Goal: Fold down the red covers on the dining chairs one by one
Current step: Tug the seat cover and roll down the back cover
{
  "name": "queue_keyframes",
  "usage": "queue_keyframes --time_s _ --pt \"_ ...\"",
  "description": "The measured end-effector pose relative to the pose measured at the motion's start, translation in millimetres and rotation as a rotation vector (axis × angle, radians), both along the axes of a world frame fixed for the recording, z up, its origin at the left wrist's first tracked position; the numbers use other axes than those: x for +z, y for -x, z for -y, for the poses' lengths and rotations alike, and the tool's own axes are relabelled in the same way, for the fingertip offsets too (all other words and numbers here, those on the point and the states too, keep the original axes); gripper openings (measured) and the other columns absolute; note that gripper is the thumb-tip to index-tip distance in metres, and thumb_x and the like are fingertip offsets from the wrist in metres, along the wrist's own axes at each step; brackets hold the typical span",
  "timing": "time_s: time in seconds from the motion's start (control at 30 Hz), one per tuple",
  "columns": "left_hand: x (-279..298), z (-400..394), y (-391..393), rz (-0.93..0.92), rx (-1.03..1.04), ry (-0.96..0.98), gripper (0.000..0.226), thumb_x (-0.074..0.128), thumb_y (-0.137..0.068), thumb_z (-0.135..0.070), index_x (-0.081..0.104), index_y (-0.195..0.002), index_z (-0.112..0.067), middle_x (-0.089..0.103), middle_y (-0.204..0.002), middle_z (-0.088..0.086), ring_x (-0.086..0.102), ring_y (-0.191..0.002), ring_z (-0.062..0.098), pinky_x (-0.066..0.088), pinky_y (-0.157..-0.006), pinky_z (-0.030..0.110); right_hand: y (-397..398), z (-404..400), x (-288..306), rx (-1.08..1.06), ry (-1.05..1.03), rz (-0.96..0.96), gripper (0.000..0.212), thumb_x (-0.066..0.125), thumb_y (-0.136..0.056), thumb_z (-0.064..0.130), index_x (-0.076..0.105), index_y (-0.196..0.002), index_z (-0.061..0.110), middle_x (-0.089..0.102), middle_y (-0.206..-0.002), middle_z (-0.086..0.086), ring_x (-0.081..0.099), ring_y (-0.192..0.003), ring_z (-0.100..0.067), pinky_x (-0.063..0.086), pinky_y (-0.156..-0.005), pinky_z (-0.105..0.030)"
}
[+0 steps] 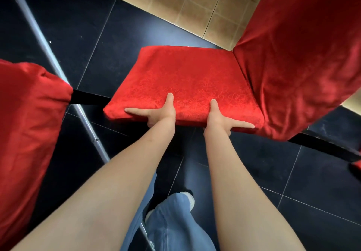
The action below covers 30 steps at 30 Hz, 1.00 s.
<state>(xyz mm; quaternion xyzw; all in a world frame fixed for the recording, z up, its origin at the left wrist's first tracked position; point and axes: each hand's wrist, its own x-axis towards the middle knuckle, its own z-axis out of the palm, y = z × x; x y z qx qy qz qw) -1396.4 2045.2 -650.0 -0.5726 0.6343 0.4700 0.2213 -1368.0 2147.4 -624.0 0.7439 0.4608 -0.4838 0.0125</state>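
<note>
Seat (187, 80): red textured cover, flat, centre of view, its near edge towards the person
Backrest (298, 55): red cover, rising at the right, meeting the seat along its far-right side
Left hand (160, 112): on the near edge of the seat, thumb up on the top surface, forefinger stretched leftwards along the edge, other fingers curled under and hidden; gripping the cover edge
Right hand (218, 118): on the same edge, just beside the left, thumb on top, forefinger stretched rightwards along the edge, remaining fingers tucked beneath; gripping likewise
Second chair (27, 125): red cover, bunched, at the left border, apart from the seat
Metal pole (58, 69): slanting across the left side
Floor (121, 32): dark tiles, tan tiles at the top
Jeans (172, 225) and a light shoe (190, 198): below, between the forearms
</note>
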Motion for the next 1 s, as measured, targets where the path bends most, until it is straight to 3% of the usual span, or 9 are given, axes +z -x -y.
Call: queue_keyframes --time_s 0.07,0.2,0.3,0.37,0.5,0.6,0.67,0.83,1.0 --pt "12 0 8 0.017 -0.033 -0.033 0.14 0.077 -0.066 -0.061 -0.042 -0.136 -0.036 0.056 -0.123 0.019 0.056 -0.086 0.025 0.048 -0.096 0.049 7 -5 8 0.051 0.008 0.024 0.141 0.082 -0.07 0.051 -0.041 -0.138 0.036 0.034 -0.144 -0.018 0.057 -0.1 -0.034 0.049 -0.095 -0.05" --pt "29 8 24 0.084 -0.169 -0.102 0.143 0.078 -0.068 -0.058 -0.048 -0.131 -0.032 0.058 -0.122 0.02 0.066 -0.092 0.032 0.051 -0.093 0.048 18 -15 20 0.104 0.04 0.036 0.145 0.084 -0.067 0.05 -0.043 -0.136 0.035 0.024 -0.152 -0.02 0.052 -0.117 -0.039 0.044 -0.101 -0.056" --pt "31 14 35 0.134 -0.252 -0.173 0.142 0.076 -0.072 -0.056 -0.048 -0.134 -0.022 0.062 -0.118 0.012 0.068 -0.085 0.029 0.05 -0.082 0.042 26 -18 25 0.081 0.075 -0.028 0.145 0.085 -0.069 0.044 -0.043 -0.137 0.037 0.03 -0.15 -0.017 0.058 -0.092 -0.032 0.05 -0.094 -0.053" --pt "33 17 42 0.169 -0.272 -0.215 0.136 0.075 -0.072 -0.057 -0.034 -0.144 -0.016 0.059 -0.121 0.007 0.068 -0.088 0.03 0.046 -0.075 0.042 30 -18 29 0.071 0.076 -0.065 0.143 0.085 -0.07 0.042 -0.041 -0.138 0.039 0.034 -0.146 -0.017 0.055 -0.079 -0.024 0.056 -0.087 -0.047" --pt "39 15 57 0.199 -0.302 -0.266 0.117 0.073 -0.073 -0.06 0.003 -0.153 -0.01 0.053 -0.134 0.009 0.067 -0.089 0.031 0.045 -0.074 0.042 37 -19 32 0.063 0.023 -0.061 0.145 0.086 -0.068 0.042 -0.043 -0.134 0.042 0.032 -0.147 -0.021 0.057 -0.104 -0.035 0.052 -0.093 -0.053" --pt "45 11 68 0.207 -0.326 -0.268 0.112 0.072 -0.072 -0.061 0.012 -0.151 -0.009 0.052 -0.134 0.012 0.066 -0.083 0.031 0.045 -0.072 0.042 48 -20 34 0.057 0.017 -0.05 0.145 0.086 -0.068 0.043 -0.042 -0.134 0.044 0.034 -0.143 -0.023 0.056 -0.087 -0.029 0.051 -0.093 -0.054" --pt "49 6 76 0.207 -0.327 -0.276 0.11 0.072 -0.073 -0.061 0.015 -0.15 -0.008 0.051 -0.134 0.012 0.065 -0.084 0.032 0.046 -0.073 0.043 56 -23 37 0.056 -0.003 -0.028 0.144 0.086 -0.067 0.043 -0.041 -0.135 0.045 0.032 -0.142 -0.026 0.051 -0.071 -0.021 0.052 -0.092 -0.053" --pt "55 -6 99 0.212 -0.308 -0.245 0.102 0.072 -0.071 -0.062 0.03 -0.145 -0.005 0.054 -0.122 0.014 0.062 -0.096 0.035 0.05 -0.077 0.044 81 -32 44 0.077 -0.035 0.018 0.143 0.086 -0.066 0.047 -0.037 -0.138 0.045 0.031 -0.139 -0.029 0.043 -0.062 -0.019 0.048 -0.087 -0.041" --pt "66 -23 126 0.187 -0.187 -0.181 0.118 0.079 -0.067 -0.056 0.012 -0.152 -0.007 0.043 -0.138 0.02 0.057 -0.11 0.037 0.049 -0.096 0.047 111 -43 52 0.061 -0.053 -0.007 0.142 0.087 -0.064 0.046 -0.033 -0.139 0.05 0.031 -0.139 -0.026 0.045 -0.072 -0.026 0.04 -0.081 -0.039"
